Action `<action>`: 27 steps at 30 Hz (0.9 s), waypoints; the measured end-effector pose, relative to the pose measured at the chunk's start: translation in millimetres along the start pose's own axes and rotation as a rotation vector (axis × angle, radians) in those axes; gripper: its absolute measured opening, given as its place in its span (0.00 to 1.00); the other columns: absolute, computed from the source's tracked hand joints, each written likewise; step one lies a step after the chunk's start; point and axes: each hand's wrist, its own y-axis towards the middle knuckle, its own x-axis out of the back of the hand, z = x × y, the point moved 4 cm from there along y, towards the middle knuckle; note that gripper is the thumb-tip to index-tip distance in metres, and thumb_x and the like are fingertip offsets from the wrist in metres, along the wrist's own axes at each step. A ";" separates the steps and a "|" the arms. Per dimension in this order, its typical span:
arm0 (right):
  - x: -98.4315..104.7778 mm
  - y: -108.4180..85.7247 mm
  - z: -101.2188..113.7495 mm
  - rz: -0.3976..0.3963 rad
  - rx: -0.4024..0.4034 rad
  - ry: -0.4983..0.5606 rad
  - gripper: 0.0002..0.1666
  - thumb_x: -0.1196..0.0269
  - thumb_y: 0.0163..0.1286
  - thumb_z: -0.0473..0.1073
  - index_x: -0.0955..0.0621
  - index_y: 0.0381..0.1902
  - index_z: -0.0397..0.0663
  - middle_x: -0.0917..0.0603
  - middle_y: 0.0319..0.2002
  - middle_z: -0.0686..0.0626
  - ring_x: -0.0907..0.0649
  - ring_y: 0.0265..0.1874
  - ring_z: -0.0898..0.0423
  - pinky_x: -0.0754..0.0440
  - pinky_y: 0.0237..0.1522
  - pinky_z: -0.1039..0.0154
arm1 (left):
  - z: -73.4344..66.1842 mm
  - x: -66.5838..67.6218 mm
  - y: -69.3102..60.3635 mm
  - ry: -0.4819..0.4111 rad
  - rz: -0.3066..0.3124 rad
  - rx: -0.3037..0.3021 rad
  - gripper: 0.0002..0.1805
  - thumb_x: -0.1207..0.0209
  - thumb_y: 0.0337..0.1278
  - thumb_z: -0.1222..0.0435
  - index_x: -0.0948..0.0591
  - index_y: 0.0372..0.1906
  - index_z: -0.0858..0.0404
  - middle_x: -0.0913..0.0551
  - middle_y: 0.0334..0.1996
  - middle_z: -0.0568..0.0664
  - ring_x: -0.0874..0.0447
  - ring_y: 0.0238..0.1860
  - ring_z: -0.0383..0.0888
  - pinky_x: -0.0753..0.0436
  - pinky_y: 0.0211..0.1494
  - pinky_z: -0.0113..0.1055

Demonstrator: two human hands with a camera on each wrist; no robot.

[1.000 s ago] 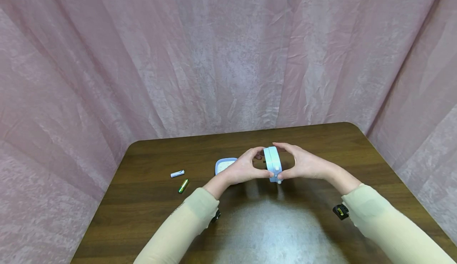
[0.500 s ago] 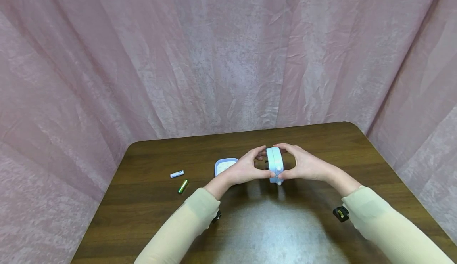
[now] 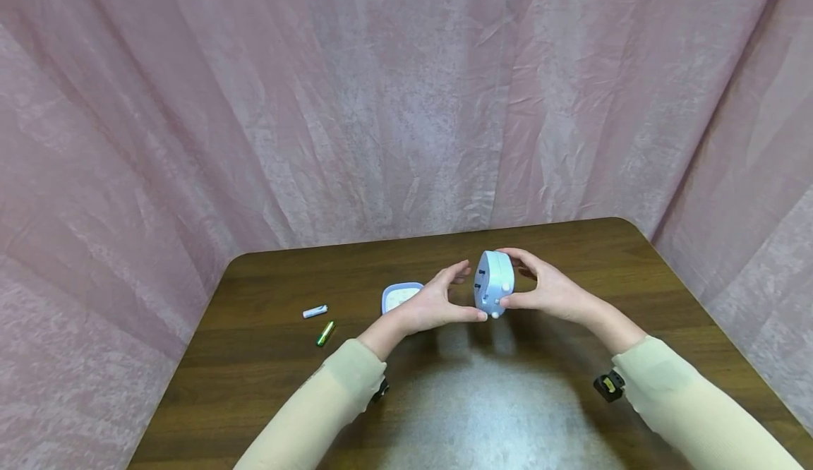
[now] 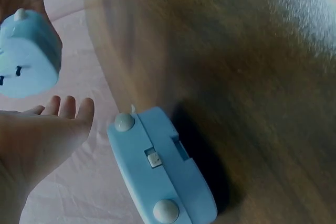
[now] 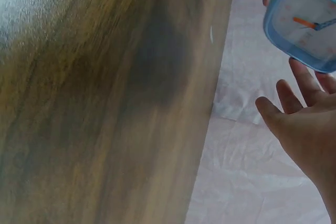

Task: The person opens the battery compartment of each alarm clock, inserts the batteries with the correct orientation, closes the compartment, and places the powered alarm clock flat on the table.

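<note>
My right hand point(image 3: 546, 286) grips a light-blue alarm clock point(image 3: 495, 283) above the table, thumb near its base and fingers behind. The clock's back, with dark knobs, is turned left; white ball feet show below. In the right wrist view its white dial point(image 5: 302, 14) has an orange hand. My left hand point(image 3: 435, 305) is beside the clock, thumb close to its lower edge and fingers apart from it; the left wrist view shows those fingers point(image 4: 65, 109) extended. A second blue clock point(image 4: 163, 166) is on the table, partly hidden behind my left hand in the head view.
A white-and-blue battery point(image 3: 315, 310) and a green-and-gold battery point(image 3: 326, 333) lie on the left of the brown wooden table point(image 3: 254, 385). A pink curtain point(image 3: 406, 103) hangs behind the table's far edge. Black wrist devices point(image 3: 610, 385) sit under the sleeves.
The clock has turned so that its back shows more, and it has shifted slightly right with my right hand. My left fingers have come away from it. Batteries and second clock are unmoved.
</note>
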 end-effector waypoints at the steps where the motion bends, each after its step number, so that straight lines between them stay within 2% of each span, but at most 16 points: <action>1: 0.3 0.0 -0.1 -0.005 0.006 0.031 0.49 0.23 0.61 0.46 0.35 0.76 0.56 0.25 0.66 0.47 0.31 0.69 0.41 0.38 0.67 0.33 | 0.4 -0.6 0.3 -0.009 -0.004 0.000 0.61 0.26 0.50 0.44 0.48 0.83 0.53 0.39 0.77 0.47 0.40 0.73 0.44 0.34 0.72 0.52; 4: 0.5 0.2 -0.1 -0.011 0.023 0.121 0.49 0.24 0.61 0.41 0.35 0.76 0.53 0.27 0.68 0.46 0.32 0.70 0.40 0.41 0.69 0.33 | 1.0 -2.7 1.5 -0.035 -0.018 -0.003 0.59 0.26 0.51 0.45 0.48 0.83 0.55 0.38 0.76 0.48 0.40 0.73 0.45 0.35 0.73 0.54; 6: 0.4 0.0 0.0 -0.015 0.026 0.153 0.48 0.25 0.62 0.40 0.35 0.76 0.52 0.28 0.69 0.45 0.32 0.70 0.40 0.41 0.69 0.34 | 1.1 -4.3 2.7 -0.048 -0.031 -0.003 0.59 0.26 0.52 0.45 0.47 0.83 0.56 0.37 0.75 0.46 0.40 0.73 0.45 0.36 0.73 0.54; 10: 0.6 0.0 -2.1 -0.025 0.018 0.174 0.48 0.26 0.64 0.39 0.36 0.77 0.49 0.30 0.71 0.44 0.34 0.71 0.40 0.42 0.69 0.33 | 0.6 -7.5 5.2 -0.085 -0.060 0.006 0.60 0.25 0.50 0.46 0.46 0.82 0.56 0.34 0.72 0.40 0.39 0.72 0.44 0.36 0.73 0.52; 14: 0.5 0.4 -3.8 -0.031 0.009 0.189 0.48 0.27 0.65 0.39 0.38 0.78 0.48 0.30 0.71 0.44 0.34 0.72 0.40 0.40 0.69 0.36 | -1.7 -10.0 6.6 -0.136 -0.087 -0.002 0.56 0.24 0.50 0.48 0.43 0.81 0.54 0.31 0.70 0.39 0.37 0.71 0.43 0.34 0.72 0.50; 16: 0.2 0.5 -3.6 -0.031 0.004 0.202 0.48 0.27 0.65 0.39 0.38 0.78 0.48 0.30 0.71 0.44 0.34 0.71 0.41 0.38 0.69 0.39 | -2.9 -10.6 6.9 -0.156 -0.093 -0.011 0.55 0.24 0.51 0.49 0.42 0.80 0.54 0.31 0.70 0.40 0.36 0.70 0.44 0.34 0.71 0.50; 22: 0.0 0.4 -2.9 -0.029 0.010 0.234 0.48 0.28 0.65 0.37 0.38 0.78 0.48 0.30 0.71 0.45 0.31 0.70 0.45 0.32 0.66 0.59 | -3.5 -11.8 7.6 -0.224 -0.097 -0.020 0.55 0.25 0.54 0.53 0.44 0.81 0.58 0.31 0.71 0.42 0.33 0.69 0.47 0.34 0.72 0.52; 27: -0.9 0.5 -3.4 -0.031 0.011 0.272 0.47 0.29 0.66 0.36 0.39 0.78 0.47 0.31 0.71 0.44 0.30 0.69 0.49 0.30 0.64 0.63 | -2.2 -12.4 8.2 -0.280 -0.088 -0.006 0.55 0.25 0.55 0.54 0.45 0.82 0.57 0.32 0.71 0.43 0.30 0.68 0.48 0.29 0.68 0.48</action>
